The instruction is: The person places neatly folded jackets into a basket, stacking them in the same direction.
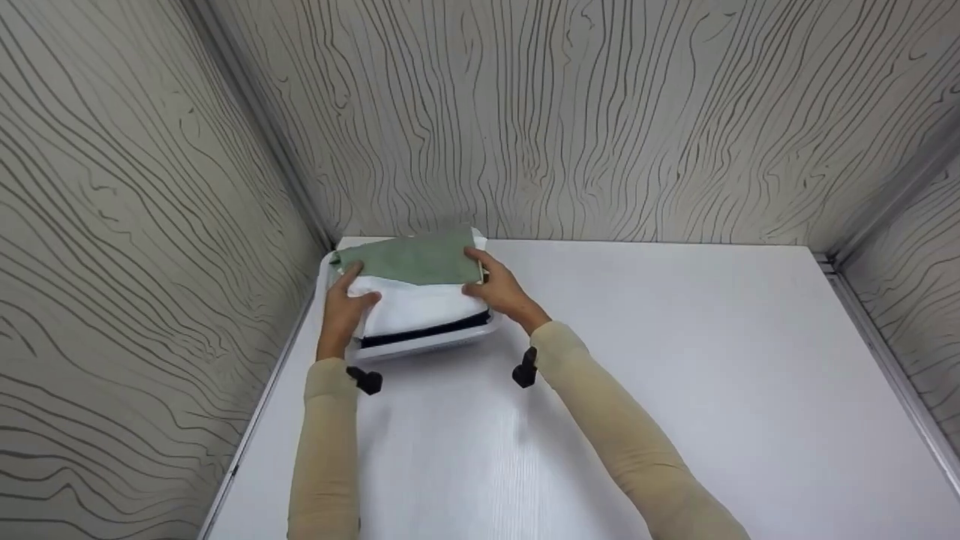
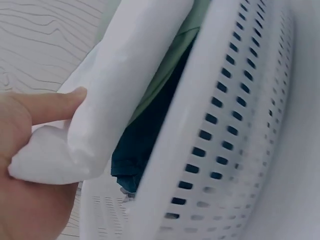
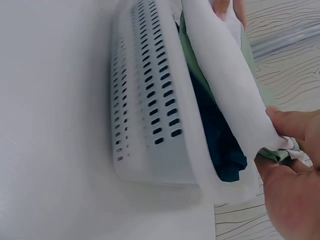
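Note:
A white plastic basket with slotted sides stands in the table's far left corner. Over its opening lies a folded white cloth, with a green cloth along its far side. My left hand pinches the left end of the white cloth between thumb and fingers. At the other end my right hand grips the white cloth together with some green fabric. Beneath them a dark blue cloth sits inside the basket, with more green fabric above it. The basket's bottom is mostly hidden.
The white tabletop stretches to the right of the basket and in front of it. Wood-patterned panels rise behind and at both sides, joined by metal corner rails. Black wrist mounts hang at the sleeve cuffs.

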The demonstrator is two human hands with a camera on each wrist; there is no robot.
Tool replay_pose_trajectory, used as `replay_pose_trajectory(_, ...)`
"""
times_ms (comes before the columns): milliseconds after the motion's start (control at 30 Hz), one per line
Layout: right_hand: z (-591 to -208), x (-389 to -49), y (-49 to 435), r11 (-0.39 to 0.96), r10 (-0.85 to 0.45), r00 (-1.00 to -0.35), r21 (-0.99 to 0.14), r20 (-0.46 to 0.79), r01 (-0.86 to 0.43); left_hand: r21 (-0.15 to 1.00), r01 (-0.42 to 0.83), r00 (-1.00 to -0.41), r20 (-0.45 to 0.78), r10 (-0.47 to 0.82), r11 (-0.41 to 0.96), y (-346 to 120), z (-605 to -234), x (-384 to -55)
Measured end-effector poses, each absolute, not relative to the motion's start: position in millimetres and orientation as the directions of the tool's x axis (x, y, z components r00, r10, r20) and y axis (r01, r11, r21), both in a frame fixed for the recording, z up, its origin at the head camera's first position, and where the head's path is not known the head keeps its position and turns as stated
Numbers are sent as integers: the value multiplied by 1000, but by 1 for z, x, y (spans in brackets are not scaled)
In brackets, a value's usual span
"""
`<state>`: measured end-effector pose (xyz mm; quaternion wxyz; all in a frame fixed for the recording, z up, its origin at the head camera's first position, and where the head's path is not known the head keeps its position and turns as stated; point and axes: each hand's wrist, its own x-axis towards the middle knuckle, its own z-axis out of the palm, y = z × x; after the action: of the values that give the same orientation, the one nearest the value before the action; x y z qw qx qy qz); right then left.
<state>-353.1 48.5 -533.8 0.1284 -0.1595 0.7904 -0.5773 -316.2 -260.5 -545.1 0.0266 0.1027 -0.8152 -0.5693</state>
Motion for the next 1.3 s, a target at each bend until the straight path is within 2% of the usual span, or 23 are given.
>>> replay_pose_trajectory(133, -541, -351, 42, 391, -391, -920, -908, -20, -147, 903, -157, -978, -87, -188, 401, -260, -554, -318)
replay_pose_trajectory(300, -549, -348, 38, 496, -432, -902, -838, -13, -226, 849, -229, -972, -170, -165, 476, -259, -564, -318)
replay_pose_trajectory(500, -548, -343, 34, 551, -459, -885, -759, 70, -346, 742, -194, -980, -126, -151, 641, -255, -566, -316)
replay_pose_trajectory(633, -550, -339, 35, 669, -476, -868, -581, 144, -463, 608, -154, -986, -40, -164, 779, -245, -562, -310)
replay_pose_trajectory(733, -552, -337, 35, 719, -517, -838, -443, 174, -536, 474, -68, -993, 51, -105, 878, -236, -558, -309)
replay_pose_trajectory(800, -553, -336, 35, 728, -546, -822, -395, 161, -561, 407, -9, -997, 70, -41, 913, -231, -556, -309)
replay_pose_trajectory(900, -554, -334, 36, 747, -566, -819, -361, 94, -558, 387, 44, -999, 16, 41, 921, -226, -557, -310)
replay_pose_trajectory(1000, -555, -331, 37, 775, -573, -819, -317, 14, -547, 400, 20, -994, -90, 61, 916, -226, -563, -310)
replay_pose_trajectory(1133, -556, -329, 38, 795, -580, -813, -253, -56, -551, 405, -9, -984, -168, 65, 914, -229, -573, -310)
replay_pose_trajectory(1300, -557, -328, 38, 810, -576, -812, -192, -91, -554, 418, -1, -975, -204, 93, 909, -232, -579, -315)
